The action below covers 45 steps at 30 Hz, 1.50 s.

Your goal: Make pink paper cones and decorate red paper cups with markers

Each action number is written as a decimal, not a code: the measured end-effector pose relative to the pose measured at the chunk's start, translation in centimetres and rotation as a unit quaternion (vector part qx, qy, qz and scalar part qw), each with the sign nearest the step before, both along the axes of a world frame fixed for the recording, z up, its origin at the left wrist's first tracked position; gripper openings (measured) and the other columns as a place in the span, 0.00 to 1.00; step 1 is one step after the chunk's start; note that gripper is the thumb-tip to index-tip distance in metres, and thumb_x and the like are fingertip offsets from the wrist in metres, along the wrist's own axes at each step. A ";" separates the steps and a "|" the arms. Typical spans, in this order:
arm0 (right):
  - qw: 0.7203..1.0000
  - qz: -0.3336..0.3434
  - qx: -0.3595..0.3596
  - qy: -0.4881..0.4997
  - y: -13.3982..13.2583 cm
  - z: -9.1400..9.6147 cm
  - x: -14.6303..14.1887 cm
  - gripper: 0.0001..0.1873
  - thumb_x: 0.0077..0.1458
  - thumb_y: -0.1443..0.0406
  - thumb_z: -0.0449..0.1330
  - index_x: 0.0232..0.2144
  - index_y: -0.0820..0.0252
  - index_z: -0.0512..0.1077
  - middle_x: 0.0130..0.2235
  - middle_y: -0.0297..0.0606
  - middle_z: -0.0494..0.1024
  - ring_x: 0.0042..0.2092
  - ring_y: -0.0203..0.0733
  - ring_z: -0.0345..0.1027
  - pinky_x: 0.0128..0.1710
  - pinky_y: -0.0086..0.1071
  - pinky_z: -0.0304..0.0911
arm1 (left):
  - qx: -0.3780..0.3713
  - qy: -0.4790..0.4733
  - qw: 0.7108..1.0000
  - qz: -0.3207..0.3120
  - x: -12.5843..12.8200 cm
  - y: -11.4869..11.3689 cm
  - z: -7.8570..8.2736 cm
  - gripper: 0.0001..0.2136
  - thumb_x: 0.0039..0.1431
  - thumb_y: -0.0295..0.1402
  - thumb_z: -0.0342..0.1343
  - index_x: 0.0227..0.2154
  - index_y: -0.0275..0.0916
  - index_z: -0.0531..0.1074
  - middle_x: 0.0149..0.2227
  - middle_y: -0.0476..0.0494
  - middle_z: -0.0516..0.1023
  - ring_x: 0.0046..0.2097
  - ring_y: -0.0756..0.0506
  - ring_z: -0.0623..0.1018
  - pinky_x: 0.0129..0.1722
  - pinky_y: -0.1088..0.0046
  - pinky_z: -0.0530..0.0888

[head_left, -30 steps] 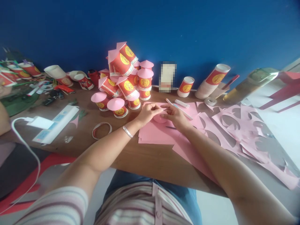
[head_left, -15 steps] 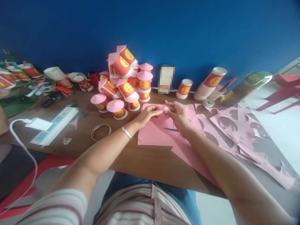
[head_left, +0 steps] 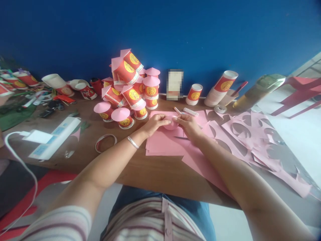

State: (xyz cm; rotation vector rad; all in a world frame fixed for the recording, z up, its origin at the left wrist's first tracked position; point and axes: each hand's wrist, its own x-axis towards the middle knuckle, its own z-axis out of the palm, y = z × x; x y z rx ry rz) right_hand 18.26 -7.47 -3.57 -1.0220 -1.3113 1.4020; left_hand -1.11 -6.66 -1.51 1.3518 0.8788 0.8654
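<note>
My left hand [head_left: 153, 124] and my right hand [head_left: 188, 126] meet over a stack of pink paper sheets [head_left: 163, 144]. Between their fingertips they pinch a small round pink paper piece [head_left: 171, 122], curved like a shallow cone. Both hands have their fingers closed on it. A silver bracelet [head_left: 132, 142] sits on my left wrist. Just behind the hands lie a white pen [head_left: 177, 110] and a small white tube [head_left: 190, 111].
A pile of red paper cups with pink cone lids [head_left: 130, 90] stands behind the hands. Pink sheets with cut-out holes [head_left: 253, 137] cover the right side. A white power strip [head_left: 54, 138], a tape ring [head_left: 105, 142], a tape roll [head_left: 220, 108], stacked cups [head_left: 220, 87] and a bottle [head_left: 258, 90] lie around.
The hands have kept hold of the pink paper piece and shifted their fingers on it slightly. The view has drifted a little; nothing else moved.
</note>
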 end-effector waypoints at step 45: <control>0.999 0.047 0.003 -0.002 -0.5 0.2 0.2 0.19 0.47 0.50 0.73 0.27 0.56 0.76 0.27 0.33 0.75 0.35 0.42 0.68 0.40 0.38 0.64 | -0.045 -0.097 0.994 0.020 0.0 -0.1 0.0 0.16 0.47 0.39 0.71 0.22 0.36 0.69 0.23 0.53 0.68 0.28 0.53 0.68 0.31 0.74 0.65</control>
